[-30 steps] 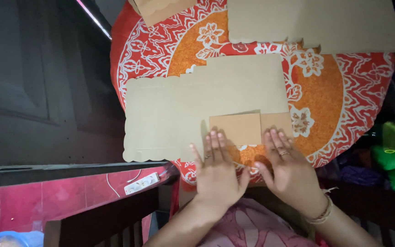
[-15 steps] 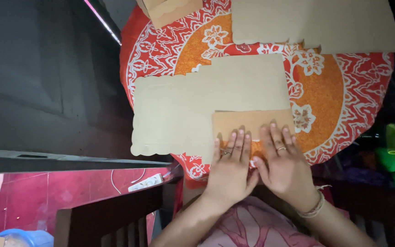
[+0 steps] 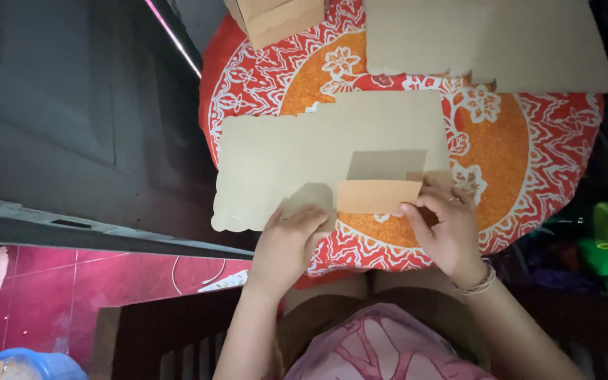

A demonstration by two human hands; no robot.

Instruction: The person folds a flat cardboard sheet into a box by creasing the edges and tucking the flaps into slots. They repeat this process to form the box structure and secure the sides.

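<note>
Cardboard flap (image 3: 379,196) (raised) sits between left hand (image 3: 291,239) and right hand (image 3: 448,229).

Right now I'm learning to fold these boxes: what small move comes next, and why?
Probably press the raised flap flat. The right hand pinches its end, lifted above the cardboard sheet, while the left hand pins the sheet's near edge, so the crease looks half formed.
</note>
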